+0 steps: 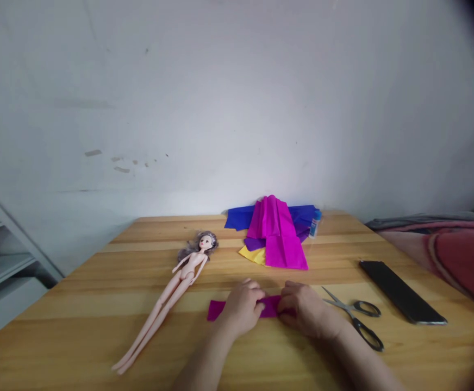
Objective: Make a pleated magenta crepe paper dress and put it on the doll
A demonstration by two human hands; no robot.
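Note:
A magenta paper strip [270,307] lies crosswise on the wooden table in front of me. My left hand [242,308] rests over its middle, fingers bent and thumb against the paper. At the strip's right end, my right hand [302,309] is closed on the paper with curled fingers, which hide that end. The strip's left end sticks out past my left hand. Just right of my right hand lies a pair of scissors [351,310] with black handles, its blades partly spread. An undressed doll [187,270] with greyish hair lies on its back to the left.
Magenta paper sheets [280,233] lie over blue paper [240,217], purple paper and yellow paper [254,254] near the wall. A glue stick [315,224] with a blue cap stands beside them. A black phone [402,291] lies at the table's right side.

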